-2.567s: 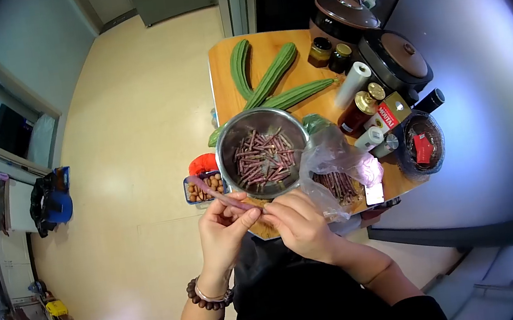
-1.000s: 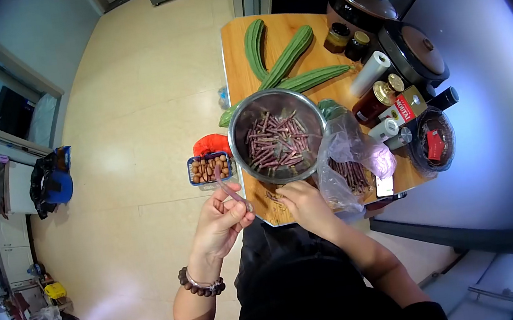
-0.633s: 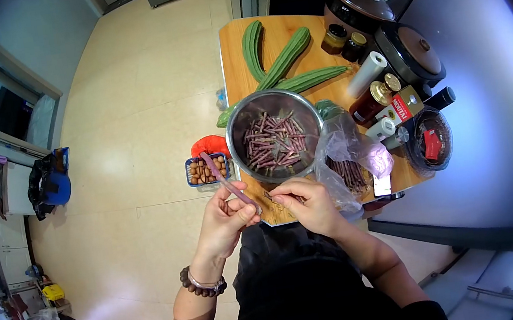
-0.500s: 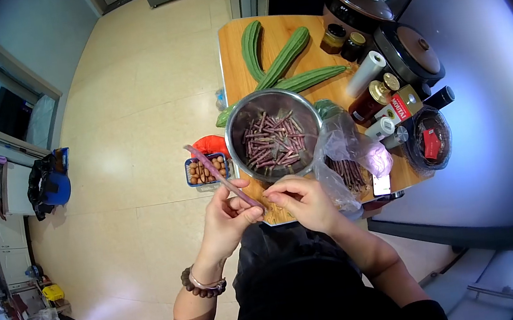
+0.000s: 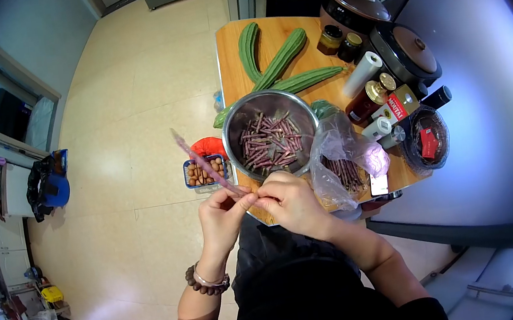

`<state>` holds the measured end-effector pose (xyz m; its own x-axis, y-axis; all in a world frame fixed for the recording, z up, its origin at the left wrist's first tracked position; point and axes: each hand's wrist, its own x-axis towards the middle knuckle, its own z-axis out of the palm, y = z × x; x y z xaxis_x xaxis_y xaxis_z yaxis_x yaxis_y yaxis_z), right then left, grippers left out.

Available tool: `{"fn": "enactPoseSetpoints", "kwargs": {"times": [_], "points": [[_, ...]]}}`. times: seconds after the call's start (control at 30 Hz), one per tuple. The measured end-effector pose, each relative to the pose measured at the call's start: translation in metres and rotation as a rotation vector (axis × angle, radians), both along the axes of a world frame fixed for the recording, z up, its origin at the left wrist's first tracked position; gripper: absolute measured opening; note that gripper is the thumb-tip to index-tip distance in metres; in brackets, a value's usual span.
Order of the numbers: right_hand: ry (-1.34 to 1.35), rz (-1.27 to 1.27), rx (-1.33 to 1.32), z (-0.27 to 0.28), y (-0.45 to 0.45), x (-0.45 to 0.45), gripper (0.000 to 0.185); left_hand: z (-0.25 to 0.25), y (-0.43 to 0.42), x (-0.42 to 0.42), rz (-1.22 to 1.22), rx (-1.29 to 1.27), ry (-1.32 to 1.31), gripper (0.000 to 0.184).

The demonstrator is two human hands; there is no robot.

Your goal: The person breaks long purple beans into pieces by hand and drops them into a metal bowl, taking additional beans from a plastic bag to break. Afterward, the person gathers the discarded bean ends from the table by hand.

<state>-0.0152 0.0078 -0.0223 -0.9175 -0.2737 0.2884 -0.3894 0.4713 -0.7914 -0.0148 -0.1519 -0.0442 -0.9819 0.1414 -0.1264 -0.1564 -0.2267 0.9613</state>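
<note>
A long purple bean (image 5: 205, 165) is held in my left hand (image 5: 220, 220), its far end pointing up and left over a blue basket of brown round items (image 5: 204, 171). My right hand (image 5: 291, 202) pinches at the near end of the same bean, its fingertips touching those of my left hand. Just beyond my hands stands a steel bowl (image 5: 231, 115) with many short purple bean pieces (image 5: 270, 140) in it. To the right of the bowl, a clear plastic bag (image 5: 332, 182) lies open around uncut purple beans (image 5: 348, 174).
Ridged green gourds (image 5: 285, 58) lie at the wooden table's (image 5: 229, 47) far side. Along its right are jars (image 5: 330, 39), a white roll (image 5: 363, 73), a bottle (image 5: 366, 103), a red-and-white box (image 5: 397, 104), cookers (image 5: 407, 52), a phone (image 5: 379, 184) and a plastic-lined bowl (image 5: 426, 141).
My right hand has come up from the tabletop to my left hand and now grips the bean's near end. The bean is raised, with more of its length showing past my left hand.
</note>
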Motion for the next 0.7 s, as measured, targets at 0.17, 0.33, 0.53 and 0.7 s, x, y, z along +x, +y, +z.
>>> {"fn": "enactPoseSetpoints", "kwargs": {"times": [0.17,0.33,0.53,0.7], "points": [[0.342,-0.167,0.046,-0.009,-0.013,0.001,0.012,-0.01,0.011,-0.005,0.121,0.172,-0.15,0.018],[0.424,-0.297,-0.234,-0.015,-0.01,-0.001,0.017,-0.014,0.015,-0.007,0.037,0.598,-0.477,0.016],[0.252,-0.445,-0.54,-0.013,0.016,-0.001,0.015,-0.021,0.007,-0.013,0.016,0.701,-0.463,0.016],[0.154,-0.366,-0.836,-0.009,0.029,-0.002,0.013,-0.014,0.005,-0.018,0.16,0.629,-0.408,0.035]]}}
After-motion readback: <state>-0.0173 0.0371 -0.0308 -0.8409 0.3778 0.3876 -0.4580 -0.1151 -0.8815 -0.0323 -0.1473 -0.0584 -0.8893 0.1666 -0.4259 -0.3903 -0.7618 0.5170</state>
